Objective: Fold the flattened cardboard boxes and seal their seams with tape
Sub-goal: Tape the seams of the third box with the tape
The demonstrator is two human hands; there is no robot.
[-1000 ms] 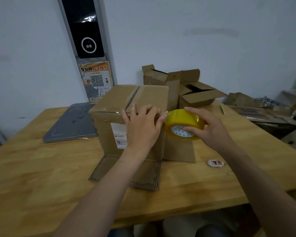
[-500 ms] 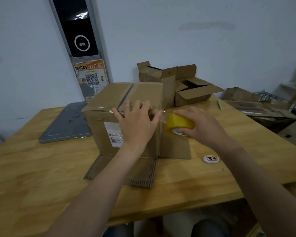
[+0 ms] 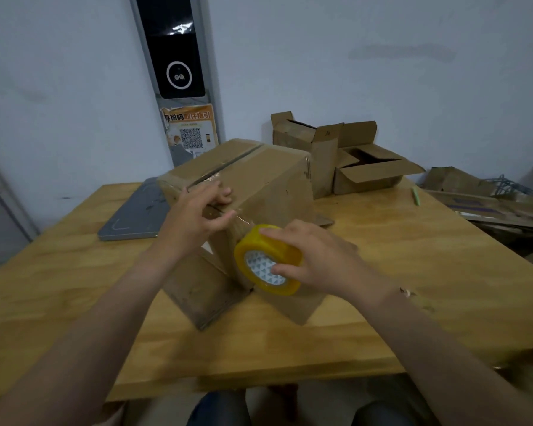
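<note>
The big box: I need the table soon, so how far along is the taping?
Done: the big box stands folded, tape on its top seam. In hand: right hand holds the tape roll at its corner, left hand pressing the strip. Left: two open boxes behind, flat cardboard at right.

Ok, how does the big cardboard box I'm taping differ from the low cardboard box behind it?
The big brown cardboard box has closed, taped flaps; the low brown cardboard box stands open, flaps splayed. The left hand presses the big box; no hand touches the low one. Both rest on the wooden table.
</note>
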